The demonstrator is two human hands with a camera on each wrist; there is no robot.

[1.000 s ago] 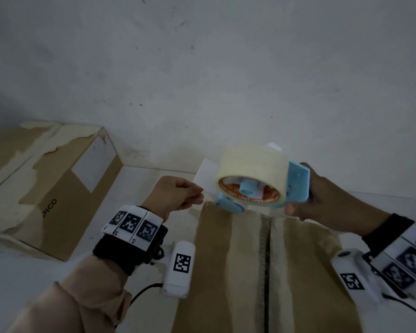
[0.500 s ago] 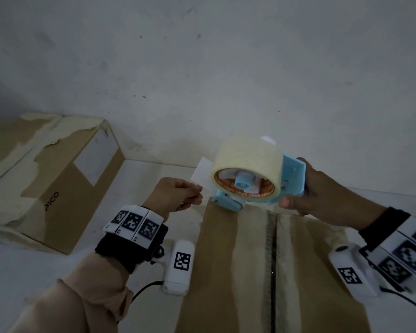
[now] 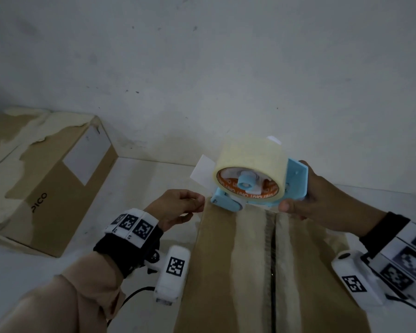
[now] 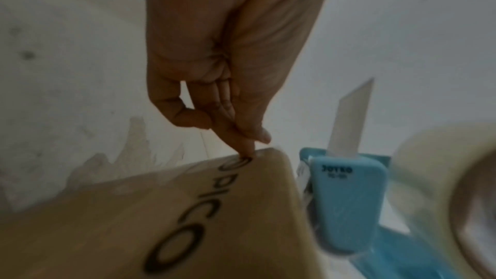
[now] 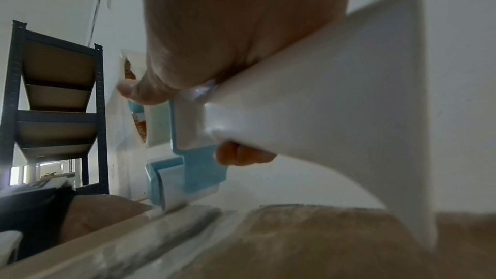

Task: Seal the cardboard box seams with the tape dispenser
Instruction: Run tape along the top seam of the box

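The dispenser (image 3: 262, 188) is gripped by the right hand (image 3: 322, 200) at its white handle, fingers and thumb wrapped round it, and its blue nose is set down at the far end of the box (image 3: 262, 272), right where the centre seam (image 3: 273, 260) ends. Whether the nose is actually pressed onto the cardboard cannot be told from the head view; in the right wrist view the blue front part (image 5: 185, 179) is seen low at the box's edge. A fat roll of pale tape (image 3: 250, 164) is carried on the dispenser, orange print showing on its core. A white flap (image 3: 202, 173) is seen jutting out from the dispenser's far side.

The left hand (image 3: 178, 207) is placed at the box's far left corner, fingers curled with the tips brought together; in the left wrist view a fingertip (image 4: 245, 147) is seen touching the box edge by the printed lettering. Whether anything is pinched there cannot be told.

Old tape strips are seen running along both sides of the seam. A second box (image 3: 41, 183) is seen lying well off to the left on the white floor (image 3: 142, 179) by the wall. A dark shelf (image 5: 56, 101) is caught in the right wrist view.
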